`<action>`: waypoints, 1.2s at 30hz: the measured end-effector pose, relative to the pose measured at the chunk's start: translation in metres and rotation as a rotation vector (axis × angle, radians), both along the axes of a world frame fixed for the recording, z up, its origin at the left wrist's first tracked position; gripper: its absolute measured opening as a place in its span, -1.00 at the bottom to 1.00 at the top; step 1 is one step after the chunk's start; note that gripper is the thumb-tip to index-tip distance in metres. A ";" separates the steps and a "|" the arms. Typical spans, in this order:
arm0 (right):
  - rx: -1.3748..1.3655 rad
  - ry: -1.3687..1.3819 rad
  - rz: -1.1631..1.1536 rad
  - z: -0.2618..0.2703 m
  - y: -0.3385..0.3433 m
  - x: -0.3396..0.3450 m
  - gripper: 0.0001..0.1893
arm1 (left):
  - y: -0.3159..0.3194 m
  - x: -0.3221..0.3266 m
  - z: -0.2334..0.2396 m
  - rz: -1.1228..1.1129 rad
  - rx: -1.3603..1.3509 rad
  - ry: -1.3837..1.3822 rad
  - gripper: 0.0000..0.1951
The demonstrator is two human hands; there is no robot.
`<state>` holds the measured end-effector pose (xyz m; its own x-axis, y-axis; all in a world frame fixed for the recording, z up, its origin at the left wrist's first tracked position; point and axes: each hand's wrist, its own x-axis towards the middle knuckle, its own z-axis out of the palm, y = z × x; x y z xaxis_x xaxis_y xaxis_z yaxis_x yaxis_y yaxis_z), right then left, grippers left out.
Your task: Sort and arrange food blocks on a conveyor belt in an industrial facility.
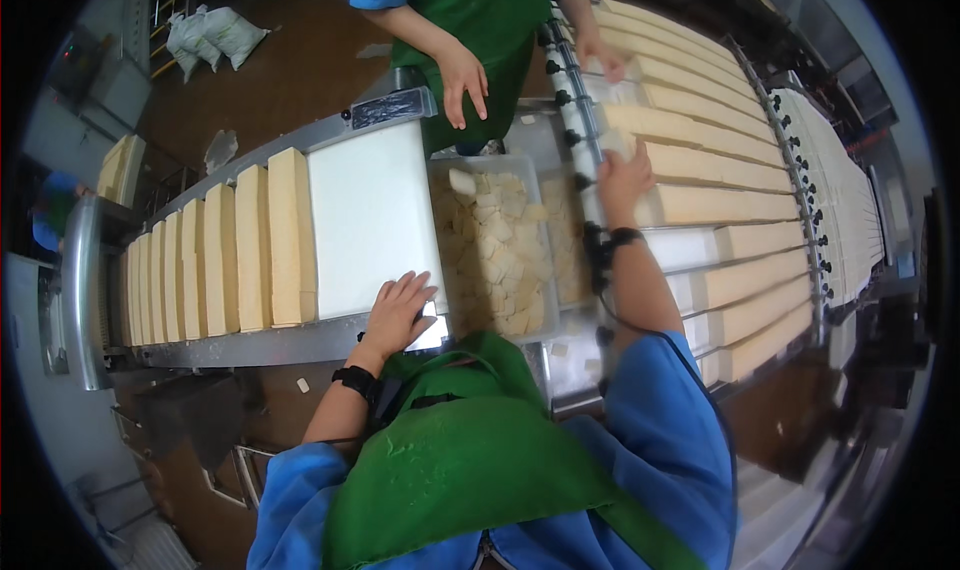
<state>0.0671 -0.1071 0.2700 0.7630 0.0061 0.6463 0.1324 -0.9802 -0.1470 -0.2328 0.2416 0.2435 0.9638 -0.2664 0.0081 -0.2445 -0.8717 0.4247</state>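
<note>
My left hand (pixel 401 313) lies with spread fingers at the near corner of the white conveyor belt (pixel 371 225), holding nothing. To its left on the belt stand several long pale-yellow blocks (pixel 289 236) of thin stacked slices. My right hand (pixel 625 180) reaches over the front rail of the lane conveyor on the right, at the end of a row of stacked slices (pixel 720 168). Its fingers are bent by the row's end slices; whether they grip any cannot be told. A plastic bin (pixel 541 247) of loose square slices (pixel 499 247) sits between the two conveyors.
A co-worker in a green apron (pixel 472 44) stands opposite, one hand above the bin and the other at the lanes. Black knobs (pixel 571 137) line the metal rail. White sacks (pixel 217 37) lie on the brown floor at upper left. A cable runs along my right arm.
</note>
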 end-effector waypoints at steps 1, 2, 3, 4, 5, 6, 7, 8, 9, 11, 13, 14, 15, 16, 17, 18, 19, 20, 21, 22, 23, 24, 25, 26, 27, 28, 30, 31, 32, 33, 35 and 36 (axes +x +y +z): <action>0.000 0.016 -0.007 0.001 0.000 -0.001 -0.79 | 0.000 -0.001 -0.001 -0.003 -0.003 -0.004 -0.47; 0.001 0.031 -0.013 0.001 0.001 -0.001 -0.78 | 0.001 -0.001 -0.001 -0.006 -0.006 -0.008 -0.47; -0.001 0.025 -0.010 0.001 0.000 -0.002 -0.78 | 0.000 -0.002 -0.001 -0.002 -0.008 -0.014 -0.47; -0.003 0.026 -0.015 0.001 0.000 -0.002 -0.77 | 0.000 -0.002 -0.001 0.001 -0.009 -0.026 -0.48; -0.004 0.028 -0.020 0.001 0.000 -0.002 -0.77 | 0.000 -0.002 0.000 0.005 -0.009 -0.038 -0.50; -0.005 0.022 -0.014 0.000 0.001 -0.002 -0.77 | 0.000 -0.002 0.000 0.012 -0.010 -0.044 -0.50; 0.010 0.032 -0.034 -0.001 0.001 -0.002 -0.76 | 0.001 -0.003 0.000 0.009 -0.012 -0.045 -0.50; 0.025 0.042 -0.053 -0.001 0.002 -0.002 -0.75 | 0.003 -0.003 0.000 0.006 -0.014 -0.046 -0.51; 0.027 0.039 -0.037 -0.001 0.006 -0.002 -0.75 | 0.005 -0.006 0.001 0.022 -0.011 -0.048 -0.51; 0.083 0.136 -0.195 0.000 0.015 -0.003 -0.74 | 0.010 -0.011 0.003 0.026 -0.043 -0.032 -0.53; 0.095 0.306 -0.279 0.006 0.024 -0.005 -0.73 | 0.020 -0.016 0.001 0.036 -0.175 -0.070 -0.57; 0.094 0.361 -0.313 0.008 0.024 -0.005 -0.74 | 0.023 -0.019 0.002 0.065 -0.248 -0.092 -0.58; 0.068 0.349 -0.295 0.012 0.027 -0.009 -0.73 | 0.028 -0.026 0.002 0.105 -0.316 -0.113 -0.59; 0.042 0.335 -0.278 0.014 0.028 -0.011 -0.73 | 0.032 -0.032 0.007 0.177 -0.349 -0.191 -0.63; 0.024 0.242 -0.225 0.009 0.017 -0.009 -0.71 | 0.040 -0.038 0.009 0.211 -0.338 -0.199 -0.63; -0.077 0.090 -0.130 0.002 0.006 -0.010 -0.70 | 0.047 -0.046 0.009 0.378 -0.438 -0.197 -0.63; -0.089 0.045 -0.014 -0.002 0.008 -0.014 -0.71 | 0.057 -0.057 0.009 0.553 -0.535 -0.198 -0.64; -0.104 -0.005 0.100 -0.001 0.013 -0.018 -0.71 | 0.068 -0.065 0.007 0.666 -0.487 -0.287 -0.61; -0.097 -0.002 0.144 0.000 0.033 -0.028 -0.71 | 0.079 -0.077 0.005 0.709 -0.473 -0.294 -0.61; -0.074 -0.003 0.273 0.000 0.055 -0.041 -0.71 | 0.092 -0.089 0.003 0.871 -0.387 -0.324 -0.58; -0.054 -0.007 0.393 0.003 0.079 -0.055 -0.70 | 0.103 -0.099 0.001 1.023 -0.304 -0.350 -0.55; -0.010 0.079 0.514 0.003 0.103 -0.069 -0.66 | 0.111 -0.106 -0.001 1.104 -0.305 -0.275 -0.42; 0.033 0.166 0.629 0.003 0.129 -0.083 -0.62 | 0.117 -0.110 -0.005 1.121 -0.304 -0.278 -0.42; -0.021 0.219 0.658 0.001 0.160 -0.099 -0.59 | 0.123 -0.113 -0.008 1.164 -0.315 -0.248 -0.36; -0.079 0.269 0.677 -0.001 0.188 -0.112 -0.54 | 0.129 -0.113 -0.011 1.197 -0.331 -0.219 -0.29; -0.072 0.295 0.750 -0.011 0.210 -0.116 -0.52 | 0.131 -0.109 -0.010 1.196 -0.337 -0.220 -0.29; -0.055 0.395 0.833 -0.032 0.267 -0.119 -0.45 | 0.132 -0.098 -0.006 1.139 -0.383 -0.200 -0.21; -0.050 0.465 0.839 -0.035 0.300 -0.121 -0.42 | 0.133 -0.094 -0.014 1.149 -0.245 -0.168 -0.16; -0.066 0.499 0.821 -0.039 0.330 -0.121 -0.38 | 0.132 -0.088 -0.010 1.157 -0.251 -0.092 -0.13; -0.080 0.532 0.803 -0.041 0.359 -0.119 -0.34 | 0.132 -0.083 -0.002 1.163 -0.256 -0.016 -0.10; -0.090 0.611 0.751 -0.042 0.419 -0.118 -0.28 | 0.139 -0.081 0.002 1.148 -0.180 0.008 -0.07; -0.085 0.626 0.752 -0.042 0.444 -0.114 -0.28 | 0.143 -0.079 0.006 1.133 -0.230 0.096 -0.06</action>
